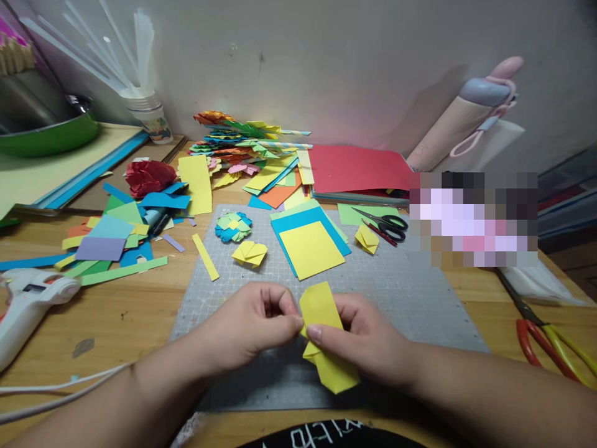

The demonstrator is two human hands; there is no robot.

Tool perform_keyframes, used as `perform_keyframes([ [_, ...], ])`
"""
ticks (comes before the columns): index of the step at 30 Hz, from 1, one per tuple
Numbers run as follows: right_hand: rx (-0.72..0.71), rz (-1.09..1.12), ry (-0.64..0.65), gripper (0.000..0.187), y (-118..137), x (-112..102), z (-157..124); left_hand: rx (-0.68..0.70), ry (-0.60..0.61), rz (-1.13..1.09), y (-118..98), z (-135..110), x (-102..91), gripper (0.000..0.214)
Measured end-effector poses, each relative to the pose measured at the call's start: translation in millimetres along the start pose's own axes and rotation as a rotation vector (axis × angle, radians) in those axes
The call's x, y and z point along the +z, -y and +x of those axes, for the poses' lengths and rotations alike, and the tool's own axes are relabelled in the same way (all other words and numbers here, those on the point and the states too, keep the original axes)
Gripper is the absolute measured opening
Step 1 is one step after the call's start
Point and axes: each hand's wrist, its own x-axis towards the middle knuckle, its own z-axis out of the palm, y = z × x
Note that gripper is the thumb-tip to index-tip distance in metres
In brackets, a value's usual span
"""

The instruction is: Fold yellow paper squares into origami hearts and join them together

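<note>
the right hand (368, 339) holds a folded yellow paper (326, 311) with its thumb on top. the left hand (256, 320) pinches the left edge of it, thumb and finger close together. the paper is up over the gray mat (415, 298), in front of the person.

just past the hands is a yellow square (312, 249), on top of blue and green sheets. a small folded yellow piece (250, 254) sits to the left of it. another folded yellow piece (367, 241) is on the right, near the black scissors (395, 229). a blue and green paper flower (233, 227) is farther back on the left.

on the wooden tabletop (140, 311), paper scraps (105, 247) lie in a messy heap, in the way between the left hand and a red paper flower (150, 178). a white glue gun (35, 302) is at the far left. big scissors (521, 336) with red and yellow handles lie past the right arm.
</note>
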Motion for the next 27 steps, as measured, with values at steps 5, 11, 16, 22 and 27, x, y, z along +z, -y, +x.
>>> perform_keyframes([
  [5,0.049,0.049,0.0,0.031,0.5,1.3,0.5,0.034,-0.05,0.057,-5.7,-0.6,5.8,0.019],
  [11,0.015,0.114,-0.035,0.03,-3.9,-2.9,3.3,0.155,0.017,0.137,-4.8,-1.4,3.5,0.023],
  [16,-0.042,0.101,-0.025,0.028,-3.1,-2.4,3.4,0.196,0.042,0.201,-3.2,-4.2,5.1,0.024],
  [22,-0.033,0.111,0.013,0.027,-5.4,-0.6,3.3,0.229,0.028,0.239,-0.8,-4.2,6.4,0.023],
  [27,-0.015,0.129,-0.029,0.023,-5.6,-2.1,3.9,0.219,0.027,0.253,-1.2,-4.1,6.3,0.023],
])
